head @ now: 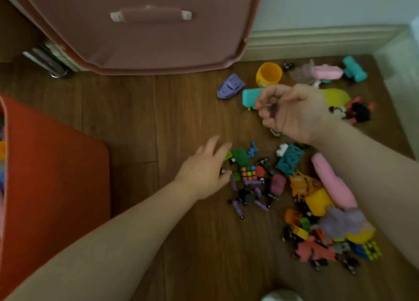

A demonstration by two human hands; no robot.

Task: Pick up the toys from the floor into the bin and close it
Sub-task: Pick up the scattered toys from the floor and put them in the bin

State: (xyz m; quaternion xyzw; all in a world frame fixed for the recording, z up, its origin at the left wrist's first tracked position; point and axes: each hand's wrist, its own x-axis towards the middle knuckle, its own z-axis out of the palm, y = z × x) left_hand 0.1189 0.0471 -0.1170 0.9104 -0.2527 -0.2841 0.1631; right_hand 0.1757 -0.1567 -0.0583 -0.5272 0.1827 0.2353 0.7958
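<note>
Toys (pixel 301 187) are lying scattered across the wooden floor (pixel 140 110) toward its right edge, while the red bin (pixel 56 176) is sitting at the left edge. A left hand (pixel 207 171), fingers spread, is reaching over a puzzle cube (pixel 249 173); a right hand (pixel 288 110), fingers curling, is hovering above, its contents unclear.
</note>
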